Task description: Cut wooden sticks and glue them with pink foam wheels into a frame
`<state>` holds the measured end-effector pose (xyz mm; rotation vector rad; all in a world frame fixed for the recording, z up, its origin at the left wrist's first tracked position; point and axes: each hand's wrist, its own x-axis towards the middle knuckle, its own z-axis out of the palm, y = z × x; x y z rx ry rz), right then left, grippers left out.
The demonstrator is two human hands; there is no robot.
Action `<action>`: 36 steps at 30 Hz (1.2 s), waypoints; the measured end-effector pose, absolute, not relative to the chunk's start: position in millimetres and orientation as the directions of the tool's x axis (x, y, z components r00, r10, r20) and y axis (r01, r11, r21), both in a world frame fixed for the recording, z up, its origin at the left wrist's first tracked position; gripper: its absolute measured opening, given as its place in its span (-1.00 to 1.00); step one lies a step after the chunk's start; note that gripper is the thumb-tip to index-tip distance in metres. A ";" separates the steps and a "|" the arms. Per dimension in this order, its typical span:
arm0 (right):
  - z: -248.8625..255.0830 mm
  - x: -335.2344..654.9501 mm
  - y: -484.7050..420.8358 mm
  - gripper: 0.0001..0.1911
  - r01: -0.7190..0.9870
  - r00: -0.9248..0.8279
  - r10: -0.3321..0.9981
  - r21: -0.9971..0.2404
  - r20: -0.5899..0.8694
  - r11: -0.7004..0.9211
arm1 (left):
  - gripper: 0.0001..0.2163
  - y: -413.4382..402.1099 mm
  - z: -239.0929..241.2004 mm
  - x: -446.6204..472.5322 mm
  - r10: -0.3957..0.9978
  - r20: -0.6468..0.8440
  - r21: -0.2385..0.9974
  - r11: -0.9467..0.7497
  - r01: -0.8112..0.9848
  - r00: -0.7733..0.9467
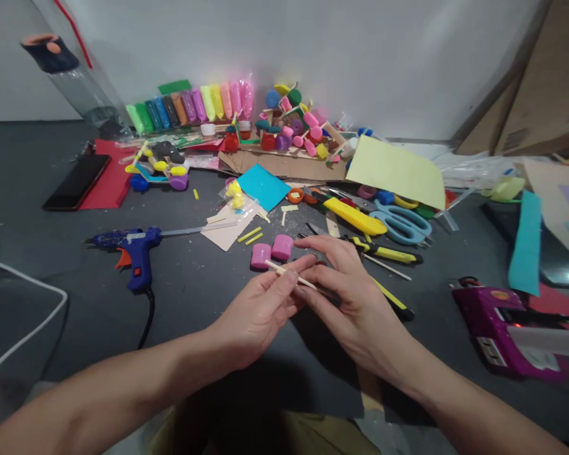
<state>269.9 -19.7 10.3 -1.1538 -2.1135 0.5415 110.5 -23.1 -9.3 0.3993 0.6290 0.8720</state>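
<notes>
A thin pale wooden stick [275, 268] is pinched between the thumb and fingers of my left hand [260, 306]. My right hand [355, 294] closes its thumb and fingertips on the stick's other end, and the two hands touch there. Just beyond my fingertips stand two pink bottle caps, the left cap [260, 256] and the right cap [282, 247]. Two short yellow-green strips [250, 235] lie behind them. Past my right hand are a yellow box cutter [355, 216], blue-handled scissors [403, 221] and a second, black-and-yellow cutter [389, 251].
On the left lies a blue glue gun [142, 253] with its cord, near a phone [78, 182] and a bottle [85, 95]. A small model car [159, 170] stands behind. Coloured clay packs [189, 109] line the wall. A purple device [507, 328] sits at right.
</notes>
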 end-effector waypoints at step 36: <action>22.2 289.0 -14.3 -0.78 0.573 -0.483 0.863 -0.692 0.149 0.440 | -0.90 -10.1 12.9 89.0 0.869 -0.314 0.944 0.330 0.026 0.383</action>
